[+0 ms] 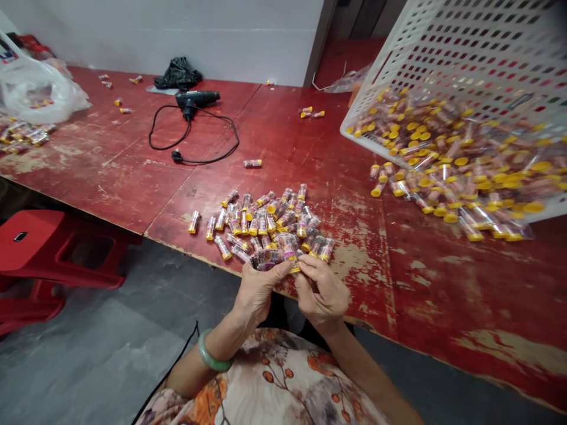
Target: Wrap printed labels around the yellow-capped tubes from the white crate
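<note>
My left hand [257,292] is closed around a bunch of printed clear plastic sleeves [268,258], its thumb pressing on top. The fingertips of my right hand [325,293] pinch the edge of one printed sleeve [289,247] with yellow at its lower end. Whether a tube sits inside that sleeve I cannot tell. Just beyond both hands lies a loose pile of small clear tubes [261,221] with yellow caps and printed wraps, near the table's front edge.
On the right, a tilted white plastic basket [372,88] spills many yellow-capped tubes [447,171] onto the red table [434,265]. Farther back lie a corded heat gun [190,100] and a black bag [178,74]. A white bag [42,85] and red stools [33,239] are at left.
</note>
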A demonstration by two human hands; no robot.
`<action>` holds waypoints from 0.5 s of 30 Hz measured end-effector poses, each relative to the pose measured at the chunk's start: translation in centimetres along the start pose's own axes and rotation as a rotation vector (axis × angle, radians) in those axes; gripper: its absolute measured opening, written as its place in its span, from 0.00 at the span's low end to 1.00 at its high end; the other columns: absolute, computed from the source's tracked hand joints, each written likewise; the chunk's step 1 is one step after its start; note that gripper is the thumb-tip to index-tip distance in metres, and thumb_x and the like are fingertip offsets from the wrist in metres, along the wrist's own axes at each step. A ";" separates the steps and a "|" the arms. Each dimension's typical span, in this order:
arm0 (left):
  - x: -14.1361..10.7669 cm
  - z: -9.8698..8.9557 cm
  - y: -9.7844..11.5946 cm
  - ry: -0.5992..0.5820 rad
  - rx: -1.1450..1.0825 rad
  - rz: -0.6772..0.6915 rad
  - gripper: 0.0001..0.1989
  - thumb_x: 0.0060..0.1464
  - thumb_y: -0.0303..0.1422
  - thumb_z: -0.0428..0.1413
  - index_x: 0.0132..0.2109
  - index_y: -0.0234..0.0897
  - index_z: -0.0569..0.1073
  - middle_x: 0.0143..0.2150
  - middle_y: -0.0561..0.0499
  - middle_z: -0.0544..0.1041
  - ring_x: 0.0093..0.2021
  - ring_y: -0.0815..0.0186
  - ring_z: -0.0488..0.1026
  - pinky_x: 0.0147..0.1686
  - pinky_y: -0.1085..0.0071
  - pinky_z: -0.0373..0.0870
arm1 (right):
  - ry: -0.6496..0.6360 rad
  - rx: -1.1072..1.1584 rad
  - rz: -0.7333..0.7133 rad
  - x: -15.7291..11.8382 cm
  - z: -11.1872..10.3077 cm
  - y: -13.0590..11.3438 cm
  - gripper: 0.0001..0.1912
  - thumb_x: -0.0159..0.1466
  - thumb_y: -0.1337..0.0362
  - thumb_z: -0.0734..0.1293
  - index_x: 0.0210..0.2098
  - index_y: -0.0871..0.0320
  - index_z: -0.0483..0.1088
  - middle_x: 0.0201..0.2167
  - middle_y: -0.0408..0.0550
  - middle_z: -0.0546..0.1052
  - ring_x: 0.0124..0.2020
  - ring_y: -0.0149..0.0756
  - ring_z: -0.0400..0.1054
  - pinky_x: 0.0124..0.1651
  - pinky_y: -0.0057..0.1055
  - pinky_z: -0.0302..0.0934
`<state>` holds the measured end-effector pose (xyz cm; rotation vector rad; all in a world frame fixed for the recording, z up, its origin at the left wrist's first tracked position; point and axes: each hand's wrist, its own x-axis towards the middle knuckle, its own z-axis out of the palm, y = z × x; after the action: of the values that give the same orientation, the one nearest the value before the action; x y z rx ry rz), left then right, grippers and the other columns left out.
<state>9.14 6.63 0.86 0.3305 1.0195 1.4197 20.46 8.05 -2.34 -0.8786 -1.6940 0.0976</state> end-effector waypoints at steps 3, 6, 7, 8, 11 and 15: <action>-0.2 0.2 -0.1 0.011 -0.010 0.000 0.14 0.34 0.33 0.71 0.29 0.31 0.77 0.19 0.53 0.74 0.18 0.73 0.68 0.23 0.76 0.67 | 0.015 -0.028 -0.034 -0.3 0.2 -0.1 0.15 0.59 0.76 0.65 0.45 0.56 0.70 0.40 0.52 0.78 0.39 0.39 0.75 0.39 0.33 0.73; -0.3 0.1 -0.4 0.022 -0.008 -0.011 0.14 0.34 0.34 0.70 0.25 0.30 0.76 0.18 0.53 0.73 0.17 0.73 0.67 0.20 0.77 0.65 | 0.032 -0.053 -0.058 -0.4 0.4 0.0 0.15 0.59 0.76 0.65 0.44 0.57 0.70 0.40 0.53 0.78 0.39 0.39 0.75 0.39 0.33 0.74; -0.3 0.1 -0.4 0.024 -0.007 -0.012 0.14 0.34 0.34 0.70 0.25 0.30 0.76 0.18 0.53 0.73 0.17 0.73 0.67 0.20 0.77 0.65 | 0.035 -0.063 -0.062 -0.5 0.5 0.0 0.14 0.59 0.76 0.66 0.43 0.57 0.70 0.40 0.53 0.78 0.39 0.39 0.76 0.38 0.33 0.74; -0.3 0.1 -0.5 0.023 -0.007 -0.012 0.14 0.34 0.34 0.70 0.26 0.30 0.76 0.18 0.53 0.73 0.18 0.73 0.67 0.21 0.77 0.66 | 0.037 -0.072 -0.063 -0.5 0.5 0.1 0.14 0.59 0.76 0.66 0.43 0.57 0.70 0.39 0.53 0.78 0.38 0.39 0.76 0.38 0.32 0.73; -0.2 0.0 -0.6 0.029 -0.023 -0.004 0.14 0.34 0.33 0.70 0.30 0.31 0.78 0.21 0.52 0.76 0.20 0.73 0.69 0.26 0.75 0.69 | 0.034 -0.079 -0.050 -0.7 0.5 0.2 0.12 0.59 0.76 0.66 0.40 0.56 0.71 0.38 0.52 0.79 0.38 0.39 0.76 0.38 0.32 0.73; 0.0 -0.1 -0.6 0.040 -0.044 -0.002 0.16 0.32 0.32 0.71 0.32 0.31 0.78 0.24 0.52 0.77 0.22 0.71 0.71 0.30 0.73 0.71 | 0.036 -0.064 -0.034 -0.9 0.6 0.4 0.11 0.59 0.77 0.66 0.39 0.57 0.71 0.37 0.53 0.78 0.37 0.38 0.75 0.37 0.32 0.72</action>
<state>9.41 6.45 0.38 0.2703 1.0195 1.4497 20.20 8.05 -3.43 -0.8935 -1.6856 0.0046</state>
